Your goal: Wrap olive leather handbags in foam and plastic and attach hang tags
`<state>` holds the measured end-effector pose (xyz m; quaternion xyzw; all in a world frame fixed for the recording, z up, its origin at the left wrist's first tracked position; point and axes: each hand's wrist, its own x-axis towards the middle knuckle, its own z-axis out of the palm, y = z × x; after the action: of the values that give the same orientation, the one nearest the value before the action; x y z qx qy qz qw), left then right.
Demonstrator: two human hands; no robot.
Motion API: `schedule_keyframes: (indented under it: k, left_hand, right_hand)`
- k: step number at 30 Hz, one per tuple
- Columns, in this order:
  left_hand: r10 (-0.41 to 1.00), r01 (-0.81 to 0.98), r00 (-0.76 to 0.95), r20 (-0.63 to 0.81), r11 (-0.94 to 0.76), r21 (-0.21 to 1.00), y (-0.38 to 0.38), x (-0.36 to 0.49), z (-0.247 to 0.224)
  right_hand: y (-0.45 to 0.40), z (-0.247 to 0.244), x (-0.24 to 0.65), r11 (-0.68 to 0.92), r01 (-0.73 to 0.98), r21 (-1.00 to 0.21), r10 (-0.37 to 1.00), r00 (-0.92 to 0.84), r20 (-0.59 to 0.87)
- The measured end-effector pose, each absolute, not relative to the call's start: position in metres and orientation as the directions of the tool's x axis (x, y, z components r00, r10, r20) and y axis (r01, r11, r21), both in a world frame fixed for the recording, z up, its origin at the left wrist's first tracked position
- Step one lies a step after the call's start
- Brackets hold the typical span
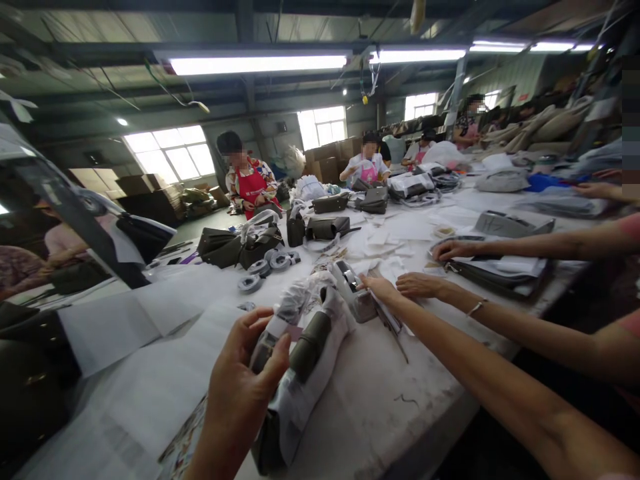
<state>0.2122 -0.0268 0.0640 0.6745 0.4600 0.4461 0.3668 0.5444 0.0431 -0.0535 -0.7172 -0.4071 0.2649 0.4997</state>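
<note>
A dark olive handbag (311,347), partly covered in thin white wrapping, lies on the worktable in front of me. My left hand (247,363) is closed around its strap (285,310), which is wrapped in pale film, with the thumb on the near side. Just beyond the bag stands a grey tape dispenser (361,308) with a roll in it. My right hand (381,292) reaches to the dispenser's front end, fingers pinched at the tape there; the tape's end is too small to see clearly. Beside it lie scissors-like metal blades (395,327), partly hidden by my arm.
A co-worker's hands (420,285) work close on the right, near a dark flat bag (495,277). White sheets (150,373) cover the left side. Tape rolls (260,269) and more olive bags (240,247) lie ahead. A slanted metal post (95,220) stands at left.
</note>
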Motion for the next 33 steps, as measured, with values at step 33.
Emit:
schedule_keyframes:
  k: [33]
  left_hand:
    - [0.949,0.106,0.224,0.220,-0.248,0.963,-0.025,0.218,0.065]
  right_hand:
    - [-0.078,-0.038,0.468,0.184,0.205,-0.961,0.769,0.579,0.271]
